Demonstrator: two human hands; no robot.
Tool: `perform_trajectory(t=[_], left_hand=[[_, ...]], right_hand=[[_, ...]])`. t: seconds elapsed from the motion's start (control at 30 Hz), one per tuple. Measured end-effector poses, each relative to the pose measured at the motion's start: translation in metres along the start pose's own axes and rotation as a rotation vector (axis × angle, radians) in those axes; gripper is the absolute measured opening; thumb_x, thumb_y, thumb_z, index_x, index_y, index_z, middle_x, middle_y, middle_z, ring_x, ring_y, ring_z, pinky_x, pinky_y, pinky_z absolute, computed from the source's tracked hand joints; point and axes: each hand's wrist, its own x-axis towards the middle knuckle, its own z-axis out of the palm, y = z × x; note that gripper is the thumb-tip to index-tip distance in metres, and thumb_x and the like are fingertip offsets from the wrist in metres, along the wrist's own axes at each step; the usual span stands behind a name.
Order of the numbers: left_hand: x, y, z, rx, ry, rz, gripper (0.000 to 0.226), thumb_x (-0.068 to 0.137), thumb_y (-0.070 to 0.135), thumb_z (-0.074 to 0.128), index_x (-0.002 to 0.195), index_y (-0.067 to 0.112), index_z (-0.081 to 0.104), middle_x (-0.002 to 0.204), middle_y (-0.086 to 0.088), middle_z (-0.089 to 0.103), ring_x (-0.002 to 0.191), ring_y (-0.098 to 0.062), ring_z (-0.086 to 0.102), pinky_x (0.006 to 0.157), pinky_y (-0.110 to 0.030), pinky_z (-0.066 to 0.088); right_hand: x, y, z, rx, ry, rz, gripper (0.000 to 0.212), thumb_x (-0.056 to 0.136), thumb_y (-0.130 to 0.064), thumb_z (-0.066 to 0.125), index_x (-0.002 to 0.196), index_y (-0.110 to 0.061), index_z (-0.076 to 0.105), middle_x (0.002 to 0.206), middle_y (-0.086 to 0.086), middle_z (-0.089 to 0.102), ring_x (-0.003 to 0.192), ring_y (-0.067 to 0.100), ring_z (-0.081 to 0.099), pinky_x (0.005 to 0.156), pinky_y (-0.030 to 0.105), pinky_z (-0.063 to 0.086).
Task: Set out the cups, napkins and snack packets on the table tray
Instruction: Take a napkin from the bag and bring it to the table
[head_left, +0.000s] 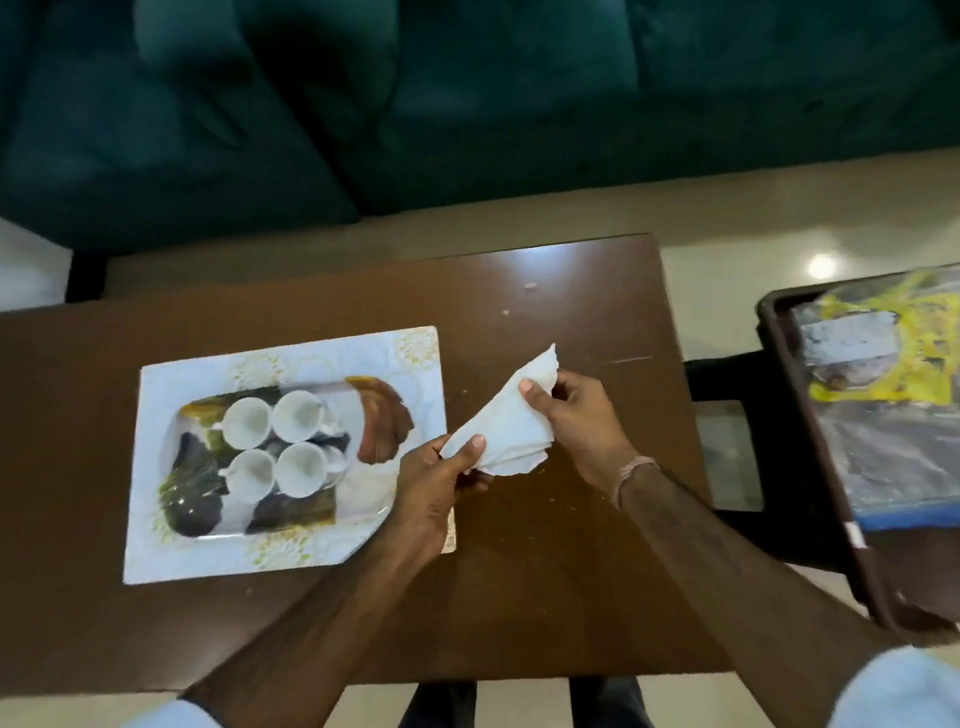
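A white patterned tray lies on the left of the brown table. Several white cups stand close together in its printed middle. Just right of the tray, above the table, I hold a white paper napkin with both hands. My left hand pinches its lower left corner, and my right hand grips its upper right part. The napkin is folded into a rough triangle, its tip pointing up and to the right.
A dark tray at the right edge holds yellow and blue snack packets, standing on a dark stool beside the table. A dark green sofa runs along the far side. Small crumbs dot the tabletop.
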Motion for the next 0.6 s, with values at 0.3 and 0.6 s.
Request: perform_trajectory(t=[0.3, 0.6], left_hand=[[0.016, -0.035, -0.118, -0.007, 0.309, -0.028, 0.027, 0.083, 0.028, 0.078, 0.097, 0.007, 0.069, 0.073, -0.012, 0.076, 0.052, -0.02, 0.068, 0.05, -0.027, 0.055], [0.019, -0.052, -0.159, 0.139, 0.478, -0.026, 0.03, 0.079, 0.037, 0.08, 0.087, 0.011, 0.069, 0.063, -0.007, 0.072, 0.045, -0.017, 0.06, 0.039, -0.025, 0.047]], right_hand=[[0.016, 0.035, 0.121, -0.56, -0.037, -0.105, 0.022, 0.088, -0.032, 0.07, 0.101, -0.013, 0.069, 0.094, 0.0, 0.072, 0.087, 0.02, 0.069, 0.075, 0.033, 0.059], [0.016, 0.057, 0.175, -0.908, 0.006, -0.243, 0.031, 0.083, -0.029, 0.072, 0.103, -0.013, 0.055, 0.101, 0.01, 0.061, 0.09, 0.031, 0.061, 0.078, 0.043, 0.054]])
